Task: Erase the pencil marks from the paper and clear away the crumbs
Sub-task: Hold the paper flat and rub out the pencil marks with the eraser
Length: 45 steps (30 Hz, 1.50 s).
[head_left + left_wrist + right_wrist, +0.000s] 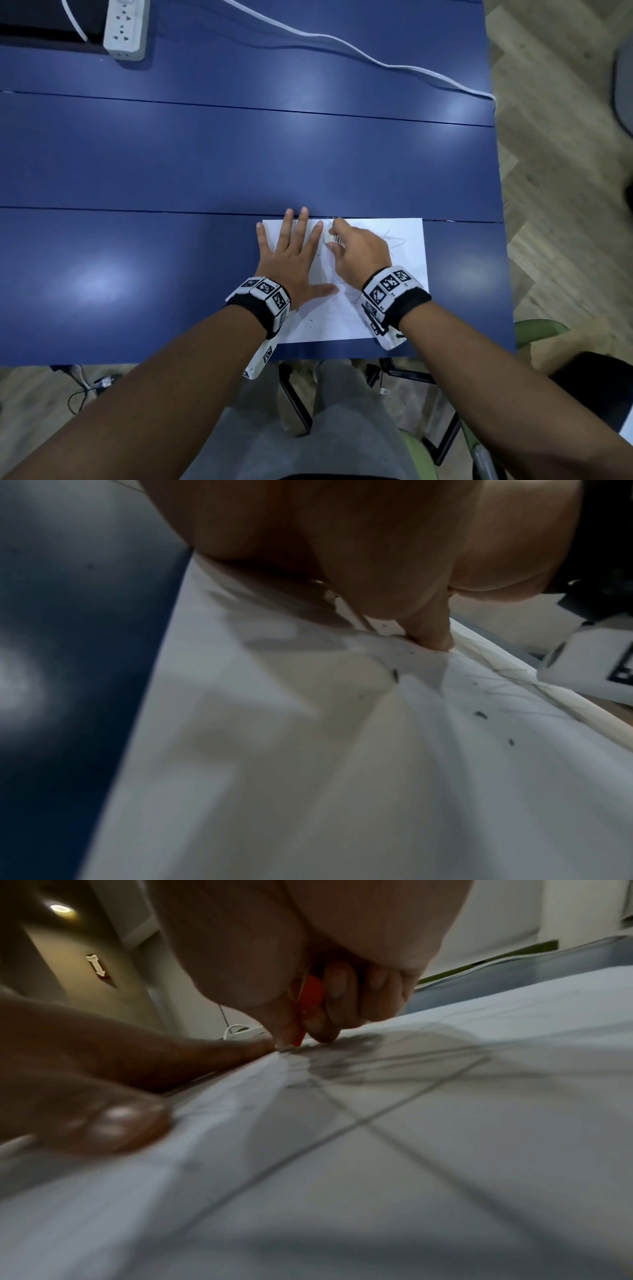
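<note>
R hand (359, 248) pinches a small eraser (334, 238) w/ a printed sleeve between thumb & curled fingers, its tip pressed onto the paper (407, 274) near the far edge, just beside the L index fingertip. L hand (294, 263) lies flat, fingers straight & spread, pinning the sheet's left part; thumb points toward the R wrist. Paper sits on the blue table (171, 171) by the near edge, long axis running left-right. Pencil marks (394, 1056) run mostly to the right of & nearer than the eraser, under & past the R hand, so prob. the rubbing must work rightward & back toward the body, away from the L hand. Dark crumbs (481, 715) dot the sheet's near part; clearing not yet begun.
</note>
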Each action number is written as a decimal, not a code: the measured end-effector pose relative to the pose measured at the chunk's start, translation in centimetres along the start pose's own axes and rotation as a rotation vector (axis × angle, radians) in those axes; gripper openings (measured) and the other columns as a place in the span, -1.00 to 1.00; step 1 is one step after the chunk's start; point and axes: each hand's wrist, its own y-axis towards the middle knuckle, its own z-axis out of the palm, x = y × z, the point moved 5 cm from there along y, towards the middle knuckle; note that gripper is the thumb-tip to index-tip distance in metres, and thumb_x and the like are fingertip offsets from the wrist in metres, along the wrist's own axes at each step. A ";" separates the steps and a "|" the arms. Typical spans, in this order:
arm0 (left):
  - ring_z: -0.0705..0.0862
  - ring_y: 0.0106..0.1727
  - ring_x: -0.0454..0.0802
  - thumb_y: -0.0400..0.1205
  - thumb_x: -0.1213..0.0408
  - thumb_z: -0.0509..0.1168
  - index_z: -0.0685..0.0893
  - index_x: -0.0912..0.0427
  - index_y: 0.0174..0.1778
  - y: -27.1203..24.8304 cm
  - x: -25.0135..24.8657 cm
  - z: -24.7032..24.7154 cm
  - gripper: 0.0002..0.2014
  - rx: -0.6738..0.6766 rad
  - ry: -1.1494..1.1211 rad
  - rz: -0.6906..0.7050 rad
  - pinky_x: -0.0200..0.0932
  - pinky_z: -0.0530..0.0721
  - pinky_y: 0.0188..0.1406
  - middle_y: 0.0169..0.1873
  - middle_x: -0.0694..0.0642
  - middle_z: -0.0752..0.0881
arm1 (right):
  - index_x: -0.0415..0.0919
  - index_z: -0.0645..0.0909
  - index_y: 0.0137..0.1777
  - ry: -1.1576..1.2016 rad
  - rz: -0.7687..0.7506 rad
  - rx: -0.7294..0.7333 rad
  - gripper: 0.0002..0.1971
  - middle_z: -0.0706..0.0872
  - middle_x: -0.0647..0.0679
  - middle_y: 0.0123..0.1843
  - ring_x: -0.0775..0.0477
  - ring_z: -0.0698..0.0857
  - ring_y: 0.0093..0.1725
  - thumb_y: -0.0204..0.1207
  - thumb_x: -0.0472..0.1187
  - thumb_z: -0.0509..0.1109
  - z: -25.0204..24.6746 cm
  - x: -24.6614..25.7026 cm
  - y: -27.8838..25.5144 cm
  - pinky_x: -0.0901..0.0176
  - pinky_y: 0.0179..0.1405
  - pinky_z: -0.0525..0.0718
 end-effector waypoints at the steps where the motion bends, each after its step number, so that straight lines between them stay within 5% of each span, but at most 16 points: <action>1: -0.57 0.67 0.23 0.43 -0.68 -0.10 -0.47 0.02 0.72 0.0 0.0 0.0 0.19 0.002 -0.006 0.001 0.67 -0.40 0.51 0.62 0.14 -0.64 | -0.06 0.46 0.15 0.003 0.014 -0.012 -0.84 0.79 0.03 0.04 -0.18 0.74 -0.02 0.63 -0.09 0.29 -0.2 -0.3 0.3 0.10 -0.22 0.55; 5: -0.57 0.68 0.23 0.43 -0.68 -0.10 -0.48 0.02 0.71 -0.1 0.0 -0.1 0.19 0.007 -0.004 0.002 0.68 -0.39 0.51 0.63 0.14 -0.64 | -0.09 0.47 0.17 0.025 0.071 -0.050 -0.83 0.78 -0.02 -0.05 -0.22 0.71 -0.06 0.63 -0.10 0.29 -0.5 -0.5 0.7 0.12 -0.27 0.44; 20: -0.58 0.67 0.22 0.44 -0.67 -0.03 -0.46 0.01 0.73 -0.1 0.0 -0.2 0.20 0.006 -0.026 0.006 0.67 -0.42 0.49 0.62 0.12 -0.65 | -0.06 0.48 0.16 0.005 0.090 -0.091 -0.83 0.76 -0.03 -0.16 -0.22 0.70 -0.14 0.61 -0.10 0.30 -1.1 -1.5 0.9 0.06 -0.28 0.56; 45: -0.58 0.67 0.23 0.45 -0.67 -0.07 -0.50 0.00 0.71 -0.1 0.0 -0.2 0.18 0.018 -0.022 0.003 0.68 -0.37 0.50 0.62 0.13 -0.65 | -0.05 0.46 0.17 -0.005 0.060 -0.054 -0.83 0.76 -0.03 -0.14 -0.20 0.70 -0.14 0.63 -0.09 0.30 -0.9 -0.5 1.4 0.07 -0.26 0.58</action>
